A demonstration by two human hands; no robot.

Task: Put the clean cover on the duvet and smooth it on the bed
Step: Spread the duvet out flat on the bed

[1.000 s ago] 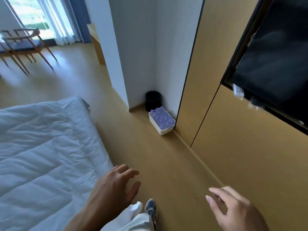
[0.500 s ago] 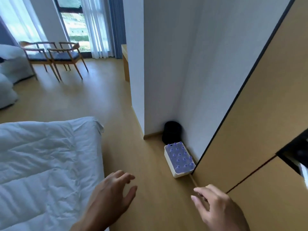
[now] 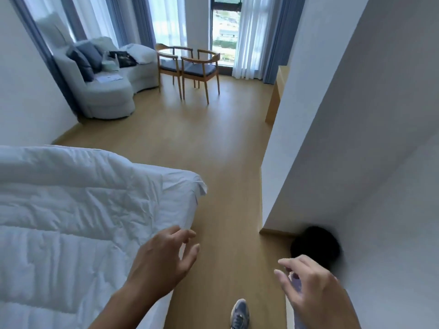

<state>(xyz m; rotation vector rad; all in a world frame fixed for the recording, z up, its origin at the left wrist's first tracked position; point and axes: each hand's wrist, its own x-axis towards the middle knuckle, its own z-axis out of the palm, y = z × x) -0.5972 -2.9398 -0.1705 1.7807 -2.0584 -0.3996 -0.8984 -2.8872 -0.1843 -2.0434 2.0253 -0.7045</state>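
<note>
A white quilted duvet (image 3: 66,224) lies spread over the bed (image 3: 185,186) at the left, its surface wrinkled, the bed's corner pointing toward the room. My left hand (image 3: 164,260) hovers over the bed's right edge, fingers apart and holding nothing. Over the wooden floor at the lower right, my right hand (image 3: 311,288) is also empty, its fingers loosely curled and spread. No separate cover is visible.
A black round bin (image 3: 316,245) stands against the white wall (image 3: 344,138) at the right. Farther off are two wooden chairs (image 3: 190,70), a pale sofa (image 3: 107,84) with cushions, and curtained windows. My shoe (image 3: 240,314) is on the wooden floor (image 3: 213,143) between bed and wall.
The view has swung up and left, from the wooden panels and white box to the room with sofa and chairs. Both hands stay open in front of me.
</note>
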